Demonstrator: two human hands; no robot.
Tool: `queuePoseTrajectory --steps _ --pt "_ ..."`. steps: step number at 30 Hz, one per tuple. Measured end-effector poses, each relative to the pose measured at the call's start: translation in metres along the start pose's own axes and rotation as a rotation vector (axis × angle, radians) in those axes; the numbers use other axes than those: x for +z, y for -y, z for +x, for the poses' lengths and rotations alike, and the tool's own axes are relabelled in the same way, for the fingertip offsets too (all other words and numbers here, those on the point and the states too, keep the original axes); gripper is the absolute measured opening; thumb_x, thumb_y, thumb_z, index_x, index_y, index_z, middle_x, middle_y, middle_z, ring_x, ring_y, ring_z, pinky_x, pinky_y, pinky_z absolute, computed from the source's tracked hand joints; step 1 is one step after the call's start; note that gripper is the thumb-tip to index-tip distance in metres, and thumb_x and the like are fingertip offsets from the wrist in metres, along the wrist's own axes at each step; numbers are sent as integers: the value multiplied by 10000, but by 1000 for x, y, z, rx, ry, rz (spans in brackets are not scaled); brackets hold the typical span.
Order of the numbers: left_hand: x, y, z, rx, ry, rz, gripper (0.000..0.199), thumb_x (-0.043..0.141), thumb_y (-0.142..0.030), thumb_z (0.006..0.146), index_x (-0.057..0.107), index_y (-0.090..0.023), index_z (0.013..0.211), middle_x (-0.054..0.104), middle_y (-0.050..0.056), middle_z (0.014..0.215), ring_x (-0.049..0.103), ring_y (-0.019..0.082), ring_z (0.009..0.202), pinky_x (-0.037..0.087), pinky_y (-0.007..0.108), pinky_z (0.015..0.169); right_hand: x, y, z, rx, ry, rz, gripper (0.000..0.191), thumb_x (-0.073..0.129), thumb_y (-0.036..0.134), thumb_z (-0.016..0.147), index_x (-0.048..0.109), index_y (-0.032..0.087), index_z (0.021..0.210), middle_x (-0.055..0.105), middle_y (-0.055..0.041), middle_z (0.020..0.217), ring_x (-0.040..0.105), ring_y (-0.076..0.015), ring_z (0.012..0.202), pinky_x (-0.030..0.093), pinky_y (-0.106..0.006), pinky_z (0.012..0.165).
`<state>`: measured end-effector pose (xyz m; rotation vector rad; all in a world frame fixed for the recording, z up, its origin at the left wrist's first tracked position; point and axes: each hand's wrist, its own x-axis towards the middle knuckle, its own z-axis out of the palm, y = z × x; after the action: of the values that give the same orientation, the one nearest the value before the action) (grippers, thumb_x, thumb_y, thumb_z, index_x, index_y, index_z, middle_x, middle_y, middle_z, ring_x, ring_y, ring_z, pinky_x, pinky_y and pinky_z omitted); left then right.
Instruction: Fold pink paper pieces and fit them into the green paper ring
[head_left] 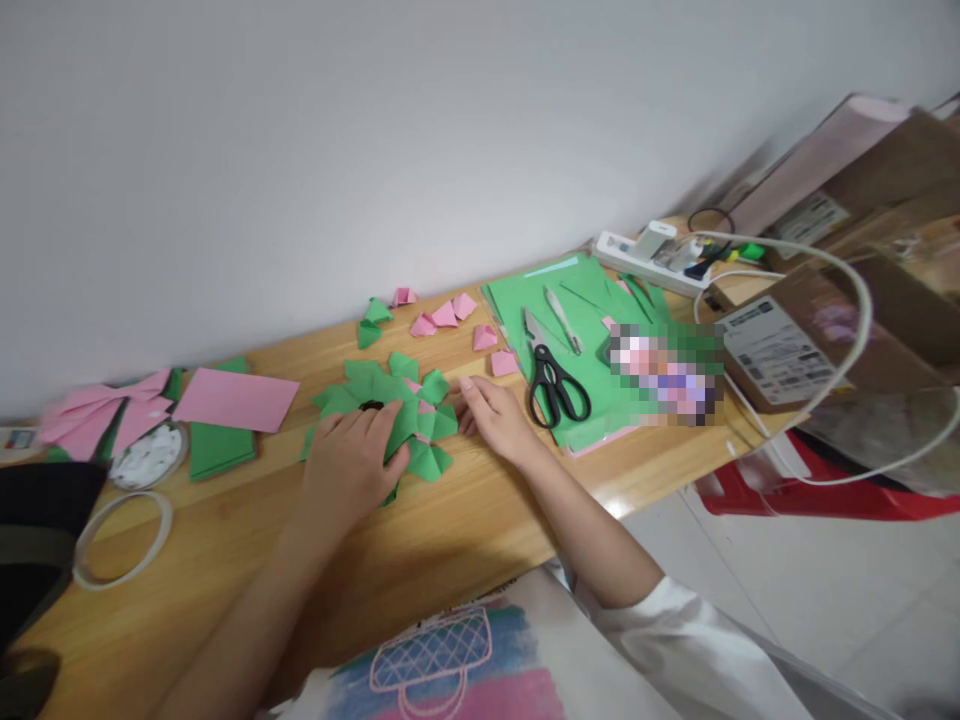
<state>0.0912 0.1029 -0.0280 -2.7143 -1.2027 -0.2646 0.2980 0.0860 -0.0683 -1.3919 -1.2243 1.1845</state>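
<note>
A green folded-paper flower [367, 380] lies on the wooden table, with small pink folds showing between its petals on the right. My left hand [352, 455] rests over its near side, fingers curled and thumb against the paper, and hides part of it. At the right edge of the flower, my right hand [491, 415] has its fingers curled in, with the thumb beside a green petal; its fingertips are partly hidden. Behind the flower lie small folded pink pieces [444, 315] and folded green pieces [373, 320].
Black-handled scissors [551, 375] and a white cutter [562, 318] lie on green paper sheets [600, 400]. Leftward are pink paper [238, 398], a tape roll [124, 540] and a round case [148, 455]. A power strip [649, 262] and cardboard box [795, 340] stand right.
</note>
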Motion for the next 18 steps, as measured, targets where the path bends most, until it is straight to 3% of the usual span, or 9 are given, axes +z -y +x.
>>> queuePoseTrajectory --steps 3,11,18 --pt "2 1 -1 22 -44 11 373 485 -314 875 610 -110 1162 717 100 854 654 266 793 426 377 745 0 0 0 -14 2 -13 628 318 754 869 578 186 802 577 15 594 607 -125 529 472 -252 545" --pt "-2 -2 -4 -38 0 -4 366 503 -274 857 584 -147 1190 716 86 904 647 262 843 410 380 778 -1 2 -1 -25 11 -10 621 309 749 874 566 189 795 578 18 599 604 -117 521 472 -246 538" --pt "1 -1 -6 -19 -28 18 365 491 -260 862 578 -139 1196 700 92 870 638 262 820 411 384 761 -1 3 0 -17 7 -20 620 316 753 869 568 194 782 582 13 593 610 -123 524 476 -249 530"
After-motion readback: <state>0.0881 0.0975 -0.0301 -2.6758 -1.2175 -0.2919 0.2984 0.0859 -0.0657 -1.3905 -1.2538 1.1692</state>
